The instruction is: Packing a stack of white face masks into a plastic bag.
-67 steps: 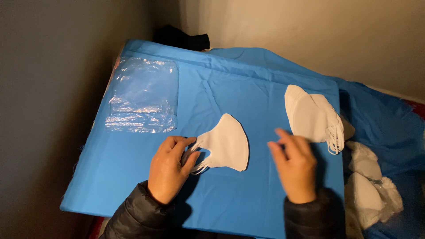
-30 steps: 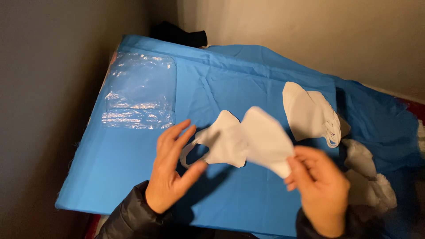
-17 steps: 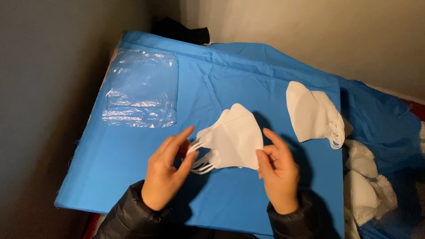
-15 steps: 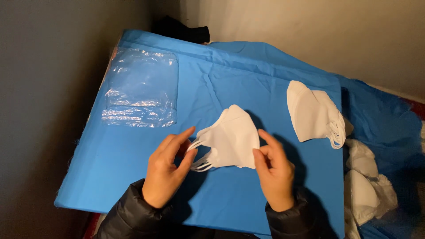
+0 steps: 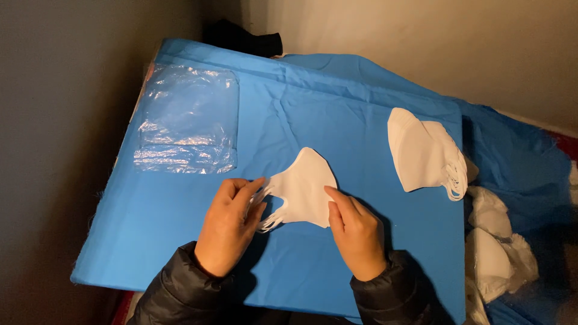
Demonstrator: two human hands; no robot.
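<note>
The blue cloth-covered board (image 5: 361, 120) fills most of the view, tilted, w/ a grey wall at 9 o'clock and a beige wall at 12–2. At 10–11 o'clock on the cloth lies a flat stack of clear crinkled plastic bags (image 5: 186, 120). At 2–3 o'clock sits a neat fanned stack of white folded fabric face masks (image 5: 421, 150), ear loops hanging off its lower right edge. Past the board's right edge, at 4 o'clock, are loose crumpled white bundles (image 5: 494, 253), prob. more masks in wrap; can't tell for sure.

Centre, slightly toward 6: a small pile of white folded masks (image 5: 304, 189) lies flat on the cloth betw. both hands. The left hand (image 5: 229, 232) presses at the pile's loop end, 8 o'clock side, fingers together and laid over the thin ear loops. The right hand (image 5: 355, 232) sits at the 4 o'clock edge, index finger and thumb tips touching the mask edge, other fingers curled; neither hand lifts it.

Step in hand, as I judge it: squaring and flattening this small pile, loops tucked in line. The next move prob. calls for a light pinch across the whole pile, so the layers don't slide apart, w/ loops kept clear of snagging.
</note>
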